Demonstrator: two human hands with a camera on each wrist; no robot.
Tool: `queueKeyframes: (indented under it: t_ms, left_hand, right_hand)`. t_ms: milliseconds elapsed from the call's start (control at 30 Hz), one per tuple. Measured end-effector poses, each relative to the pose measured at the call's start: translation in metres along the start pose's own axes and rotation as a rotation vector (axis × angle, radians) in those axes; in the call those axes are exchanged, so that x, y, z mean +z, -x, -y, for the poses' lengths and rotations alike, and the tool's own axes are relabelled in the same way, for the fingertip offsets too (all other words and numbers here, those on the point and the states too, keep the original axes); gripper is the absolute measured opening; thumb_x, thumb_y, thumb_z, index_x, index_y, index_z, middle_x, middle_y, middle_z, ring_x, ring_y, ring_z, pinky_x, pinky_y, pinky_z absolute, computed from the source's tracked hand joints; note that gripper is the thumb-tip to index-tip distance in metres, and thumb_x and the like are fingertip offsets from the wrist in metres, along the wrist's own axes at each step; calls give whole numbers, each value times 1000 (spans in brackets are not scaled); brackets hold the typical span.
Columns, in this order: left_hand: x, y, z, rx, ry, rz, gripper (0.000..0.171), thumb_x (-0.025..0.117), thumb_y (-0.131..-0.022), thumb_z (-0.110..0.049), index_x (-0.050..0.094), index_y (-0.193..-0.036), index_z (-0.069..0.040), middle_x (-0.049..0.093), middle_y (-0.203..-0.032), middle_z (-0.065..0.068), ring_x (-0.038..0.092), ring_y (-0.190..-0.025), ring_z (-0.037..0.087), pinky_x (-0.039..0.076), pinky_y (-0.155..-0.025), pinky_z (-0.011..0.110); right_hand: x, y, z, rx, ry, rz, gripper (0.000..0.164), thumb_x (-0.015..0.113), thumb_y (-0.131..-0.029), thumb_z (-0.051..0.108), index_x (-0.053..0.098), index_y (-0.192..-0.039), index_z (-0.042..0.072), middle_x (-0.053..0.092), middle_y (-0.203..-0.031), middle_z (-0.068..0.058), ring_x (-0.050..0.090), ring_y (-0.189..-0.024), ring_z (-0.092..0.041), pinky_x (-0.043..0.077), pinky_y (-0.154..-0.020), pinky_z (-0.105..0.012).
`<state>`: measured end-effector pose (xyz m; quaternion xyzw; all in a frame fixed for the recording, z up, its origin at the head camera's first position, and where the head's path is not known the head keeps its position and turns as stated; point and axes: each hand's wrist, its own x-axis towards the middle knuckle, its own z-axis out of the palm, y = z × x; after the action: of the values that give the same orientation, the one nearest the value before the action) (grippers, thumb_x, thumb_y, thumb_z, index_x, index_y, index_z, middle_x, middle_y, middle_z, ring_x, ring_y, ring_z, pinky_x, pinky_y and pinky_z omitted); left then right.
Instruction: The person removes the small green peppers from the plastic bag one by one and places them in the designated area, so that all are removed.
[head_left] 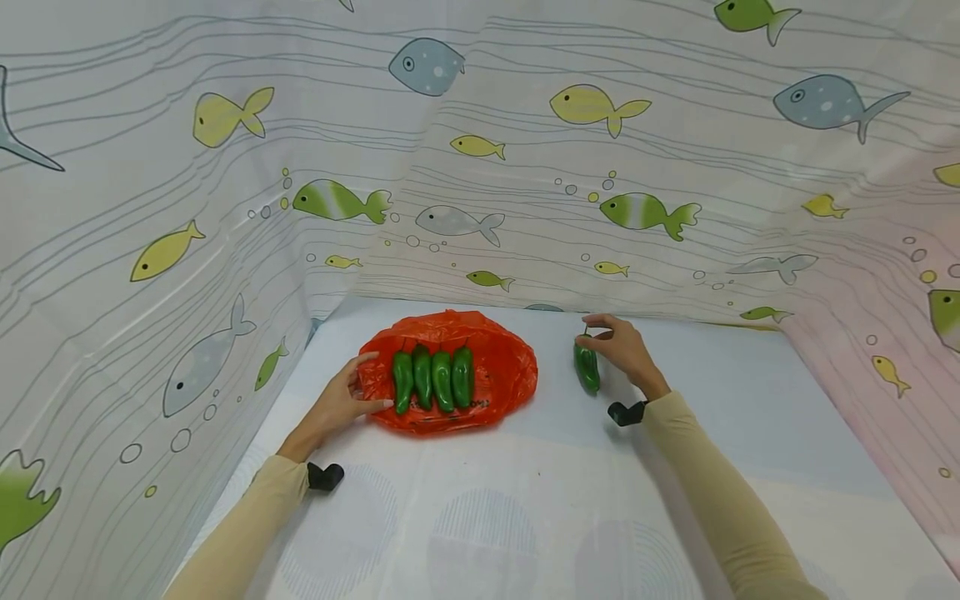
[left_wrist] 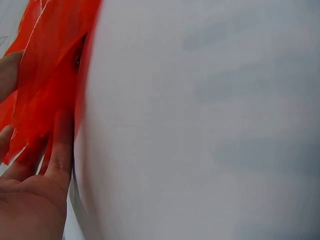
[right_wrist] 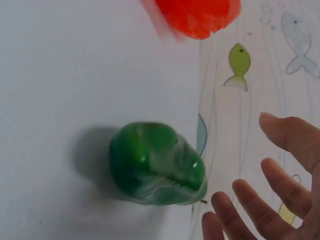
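Several green chili peppers [head_left: 442, 382] lie side by side on a crumpled red plastic bag [head_left: 513, 367], stems toward the back. At the bag's left edge my left hand [head_left: 341, 404] rests with thumb and fingers spread. In the left wrist view, the fingers of that left hand [left_wrist: 37, 195] touch the red plastic [left_wrist: 55, 75]. To the right of the bag a single green chili pepper [head_left: 587, 367] lies on the table. My right hand [head_left: 618, 346] is around its stem end. In the right wrist view, the right hand's fingers [right_wrist: 252, 202] are spread apart beside the pepper [right_wrist: 157, 165].
The table [head_left: 480, 475] has a pale cloth with faint circles. Fish-printed sheets [head_left: 525, 175] hang at the back and both sides. A black wrist device [head_left: 325, 477] sits on the left wrist, and another black device [head_left: 626, 413] on the right.
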<state>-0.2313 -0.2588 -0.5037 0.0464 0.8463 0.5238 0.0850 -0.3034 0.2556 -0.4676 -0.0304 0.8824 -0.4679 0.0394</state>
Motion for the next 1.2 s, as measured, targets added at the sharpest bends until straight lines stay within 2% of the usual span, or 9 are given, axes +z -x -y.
queueKeyframes:
  t_ms: [233, 600, 1000, 1200]
  left_hand:
    - [-1, 2, -3, -6, -4, 7, 97, 88, -84, -25, 29, -161, -22, 34, -160, 19, 30, -147, 46, 27, -117, 64]
    - [0, -1, 0, -12, -5, -1, 95, 89, -83, -26, 32, -159, -22, 36, -159, 17, 31, -146, 44, 29, -117, 62]
    - [1, -2, 1, -20, -3, -1, 96, 89, -83, -26, 31, -159, -23, 36, -160, 16, 32, -146, 43, 28, -117, 62]
    - [0, -1, 2, -7, 0, -2, 95, 89, -83, -26, 31, -159, -22, 37, -160, 17, 33, -146, 42, 29, -117, 62]
  right_hand:
    - [3, 3, 13, -29, -32, 9, 61, 80, -91, 40, 59, -141, 13, 57, -144, -16, 56, -125, -34, 48, -103, -56]
    - [18, 7, 32, -104, -23, 24, 57, 80, -91, 39, 62, -139, 14, 61, -140, -9, 60, -120, -31, 54, -96, -48]
    - [39, 11, 51, -191, 18, 52, 54, 81, -90, 37, 63, -136, 14, 63, -137, -9, 64, -113, -29, 56, -93, -49]
    - [48, 14, 62, -205, 12, 62, 53, 81, -90, 34, 63, -136, 14, 64, -136, -9, 65, -112, -28, 57, -93, -47]
